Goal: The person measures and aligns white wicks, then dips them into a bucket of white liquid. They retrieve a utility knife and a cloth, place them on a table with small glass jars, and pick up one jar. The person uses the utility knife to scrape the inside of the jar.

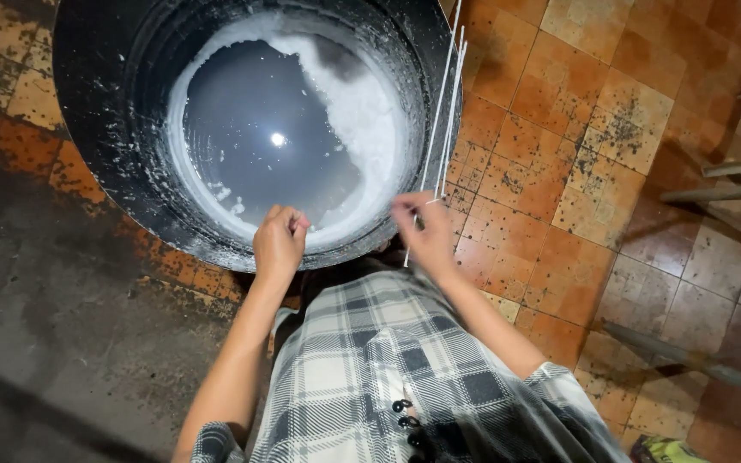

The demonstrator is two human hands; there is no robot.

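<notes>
1. Pinched between our right hand (pixel 426 231) thumb and fingers was the lower end of a bundle of thin white sticks (pixel 446 111); they fanned upward across the right rim of a big black basin (pixel 96 129), seemingly so their far ends stayed over the vessel.
2. Our left hand (pixel 279 244) was curled almost closed at the near rim; whether it gripped anything, we could not tell (perhaps a fine strand, too thin to see).
3. Inside the basin lay pale grey liquid (pixel 259 146) with a white crust (pixel 362 111) caked round its edge and up the right side.
4. We leaned over the basin in a checked shirt (pixel 370 377), standing on worn orange floor tiles (pixel 576 103).
</notes>
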